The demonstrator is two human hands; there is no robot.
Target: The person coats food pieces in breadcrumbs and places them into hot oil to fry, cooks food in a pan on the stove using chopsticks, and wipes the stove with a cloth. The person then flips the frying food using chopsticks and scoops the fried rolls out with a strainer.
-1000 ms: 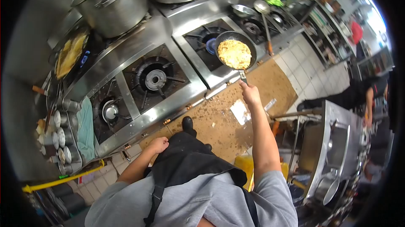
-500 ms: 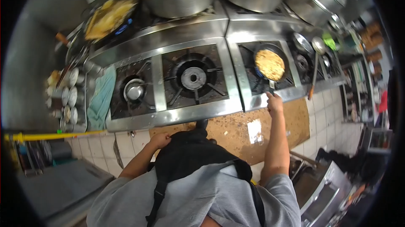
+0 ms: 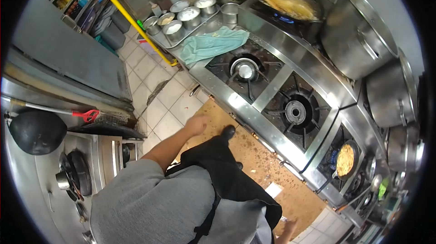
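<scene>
My left hand [image 3: 196, 125] hangs over the brown floor mat in front of the stove, fingers curled in, nothing visible in it. Low in the picture, my right hand [image 3: 289, 228] is beside the black apron, away from the pan; its fingers look apart and hold nothing. A small frying pan [image 3: 354, 164] sits on a right-hand burner with a flat, golden-brown round of food [image 3: 345, 160] in it. Its handle [image 3: 325, 185] points toward the stove's front edge. On the back range, a wide pan [image 3: 318, 13] over a blue flame holds yellow food frying in oil.
Large steel pots [image 3: 354, 46] stand along the back. A teal cloth [image 3: 213, 44] lies at the stove's left end, beside several metal containers [image 3: 188, 15] and squeeze bottles. A yellow pipe [image 3: 122, 12] slants down to the floor. A ladle [image 3: 376, 182] rests at the far right.
My right hand has let go of the frying pan's handle and drawn back toward my body. My view has turned left; my left hand has moved out from the apron. The pan stays on its burner.
</scene>
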